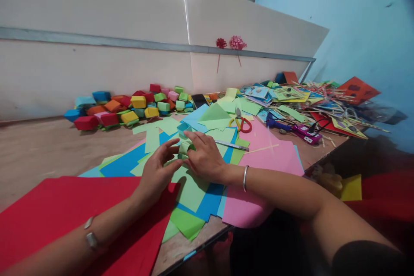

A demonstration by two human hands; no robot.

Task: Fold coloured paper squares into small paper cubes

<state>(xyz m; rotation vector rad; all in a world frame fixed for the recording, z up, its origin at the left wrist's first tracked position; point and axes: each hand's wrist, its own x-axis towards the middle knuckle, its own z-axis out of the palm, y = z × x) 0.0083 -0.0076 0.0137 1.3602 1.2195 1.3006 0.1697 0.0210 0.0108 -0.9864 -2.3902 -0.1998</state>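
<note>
My right hand (205, 157) grips a small piece of folded light green paper (184, 147) over the middle of the paper pile. My left hand (158, 166) is curled around the near left side of the same piece, its thumb and fingertips against it. Part of the folded paper is hidden by my fingers. Just beyond it is a small teal folded paper form (184, 127). Under my hands lie light green sheets (192, 192) and blue sheets (210, 200). A slim utility knife (233, 145) rests to the right of my right hand.
Red sheets (64, 207) spread at the left, pink sheets (258, 168) at the right. Scissors (239, 124) lie beyond the knife. Several coloured paper boxes (129, 105) line the back. A blue glue gun (274, 121) and purple power strip (306, 133) are on the right.
</note>
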